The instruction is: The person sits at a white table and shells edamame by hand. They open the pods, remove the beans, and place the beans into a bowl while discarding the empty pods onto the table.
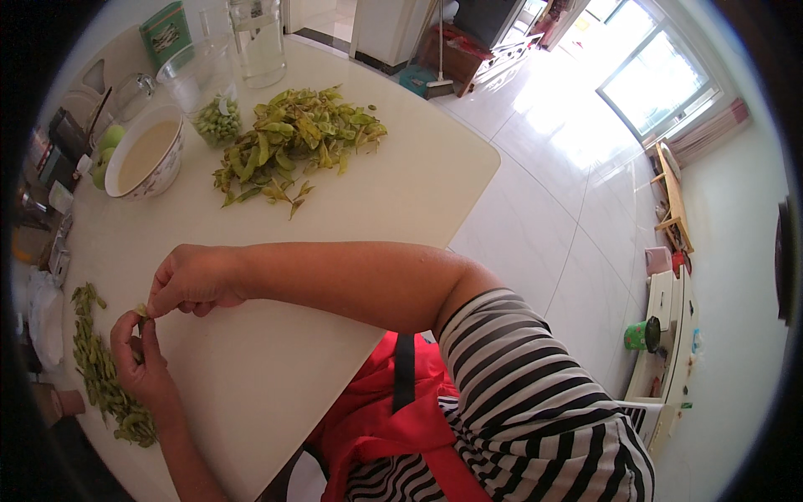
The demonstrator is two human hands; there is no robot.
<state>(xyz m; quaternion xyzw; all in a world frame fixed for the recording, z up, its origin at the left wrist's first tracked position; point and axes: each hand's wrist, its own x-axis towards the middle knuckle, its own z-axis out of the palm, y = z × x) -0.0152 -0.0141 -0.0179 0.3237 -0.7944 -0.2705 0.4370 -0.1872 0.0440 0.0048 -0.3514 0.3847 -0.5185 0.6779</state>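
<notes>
At the table's left part, my left hand [141, 361] holds a green bean pod [142, 310] between thumb and forefinger. The fingertips of my right hand [191, 279] pinch the same pod from above. Beside my left hand lies a long row of green pods [100, 370]. Farther back is a large heap of yellowish-green pods or shells [301, 135]. A clear plastic cup [204, 75] next to that heap holds shelled green beans [218, 120].
A patterned bowl of cloudy liquid [150, 154], green fruits [108, 150], a glass pitcher of clear liquid [260, 50] and a green box [166, 36] stand at the back left. A plastic bag [45, 320] lies by the left edge. The table corner [492, 157] is rounded.
</notes>
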